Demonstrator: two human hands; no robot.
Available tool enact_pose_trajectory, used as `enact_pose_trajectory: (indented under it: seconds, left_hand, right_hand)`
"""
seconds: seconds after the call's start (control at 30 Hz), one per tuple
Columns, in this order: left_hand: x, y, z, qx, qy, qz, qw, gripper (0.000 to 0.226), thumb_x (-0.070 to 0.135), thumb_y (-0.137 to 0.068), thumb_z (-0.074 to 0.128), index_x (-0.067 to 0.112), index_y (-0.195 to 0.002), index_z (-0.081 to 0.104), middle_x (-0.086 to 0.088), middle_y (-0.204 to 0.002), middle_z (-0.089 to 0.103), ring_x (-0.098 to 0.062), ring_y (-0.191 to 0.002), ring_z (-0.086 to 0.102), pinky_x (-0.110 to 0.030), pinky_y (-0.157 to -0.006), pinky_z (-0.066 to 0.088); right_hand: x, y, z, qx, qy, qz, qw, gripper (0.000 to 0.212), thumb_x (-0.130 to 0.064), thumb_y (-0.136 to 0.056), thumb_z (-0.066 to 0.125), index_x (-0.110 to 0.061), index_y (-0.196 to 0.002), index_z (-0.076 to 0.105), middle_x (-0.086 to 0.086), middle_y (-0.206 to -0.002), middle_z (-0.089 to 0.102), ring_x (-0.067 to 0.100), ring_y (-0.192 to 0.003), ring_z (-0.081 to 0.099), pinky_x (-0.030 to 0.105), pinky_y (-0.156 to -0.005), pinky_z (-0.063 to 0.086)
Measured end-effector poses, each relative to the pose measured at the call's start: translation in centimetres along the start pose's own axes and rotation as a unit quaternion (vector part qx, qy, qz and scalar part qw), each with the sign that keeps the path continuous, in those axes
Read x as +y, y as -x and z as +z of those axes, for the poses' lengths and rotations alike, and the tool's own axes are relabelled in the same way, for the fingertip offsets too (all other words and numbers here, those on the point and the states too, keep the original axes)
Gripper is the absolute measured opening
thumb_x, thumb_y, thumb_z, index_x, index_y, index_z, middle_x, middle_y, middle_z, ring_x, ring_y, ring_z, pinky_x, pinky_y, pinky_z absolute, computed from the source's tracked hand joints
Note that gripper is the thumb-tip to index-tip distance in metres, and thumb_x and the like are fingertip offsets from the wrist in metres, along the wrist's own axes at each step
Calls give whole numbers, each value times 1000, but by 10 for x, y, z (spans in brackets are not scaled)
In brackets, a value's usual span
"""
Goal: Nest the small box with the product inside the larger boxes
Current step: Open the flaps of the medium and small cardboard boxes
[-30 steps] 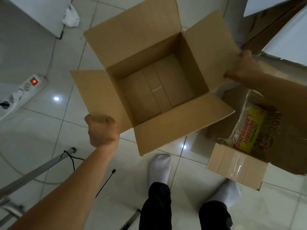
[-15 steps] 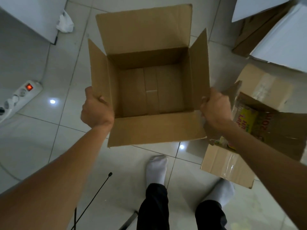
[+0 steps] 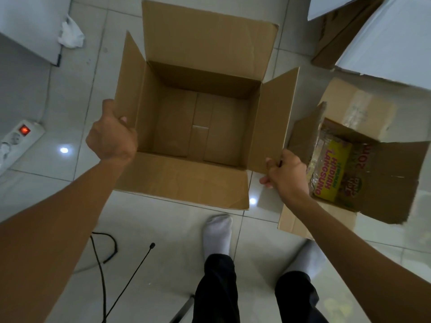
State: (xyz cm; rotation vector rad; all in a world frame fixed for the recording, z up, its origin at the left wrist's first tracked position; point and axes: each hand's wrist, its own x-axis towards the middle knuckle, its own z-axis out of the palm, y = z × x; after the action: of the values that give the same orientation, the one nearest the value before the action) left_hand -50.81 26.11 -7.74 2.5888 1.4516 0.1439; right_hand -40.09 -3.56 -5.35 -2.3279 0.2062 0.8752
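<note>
An open brown cardboard box (image 3: 182,180), empty inside, is held above the tiled floor with all its flaps up or out. My left hand (image 3: 112,136) grips the left flap near its lower corner. My right hand (image 3: 285,173) pinches the bottom corner of the right flap. To the right on the floor lies a smaller open cardboard box (image 3: 303,220) with a product pack (image 3: 331,171) in yellow and pink wrapping inside it.
A power strip (image 3: 18,138) with a lit red switch lies at the left. Black cables (image 3: 102,250) run over the floor near my feet (image 3: 217,234). White panels (image 3: 30,26) and more cardboard (image 3: 335,40) stand at the far corners. A crumpled white cloth (image 3: 70,36) lies far left.
The big box turned square to me. My right hand slid down from the right flap's outer edge to its bottom corner, and both side flaps rose upright.
</note>
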Motion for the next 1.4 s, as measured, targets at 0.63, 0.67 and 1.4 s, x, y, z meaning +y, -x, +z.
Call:
enact_pose_trajectory:
  seconds: [0.63, 0.67, 1.4]
  left_hand:
    - [-6, -9, 3, 8, 14, -22, 1000, 28, 11, -90, 53, 8, -118, 49, -25, -92, 66, -46, -87, 60, -43, -69, 41]
    - [-6, -9, 4, 8, 13, -18, 1000, 28, 10, -90, 53, 8, -118, 49, -25, -91, 66, -47, -86, 60, -42, -68, 39]
    - [85, 84, -22, -27, 98, 30, 994, 74, 25, -77, 66, 16, -140, 28, -13, -152, 27, -34, -139, 22, -52, -112, 17]
  right_hand:
    - [0, 2, 3, 8, 4, 9, 1000, 15, -16, -95, 50, -3, -99, 55, 18, -83, 69, 11, -50, 66, 21, -44, 54]
    - [0, 2, 3, 7, 2, 11, 1000, 15, -16, -95, 50, -2, -100, 55, 19, -84, 69, 14, -54, 68, 25, -47, 55]
    - [55, 19, -63, 70, 31, -19, 997, 43, -36, -87, 60, -22, -124, 44, 4, -107, 64, 23, -99, 60, 35, -76, 48]
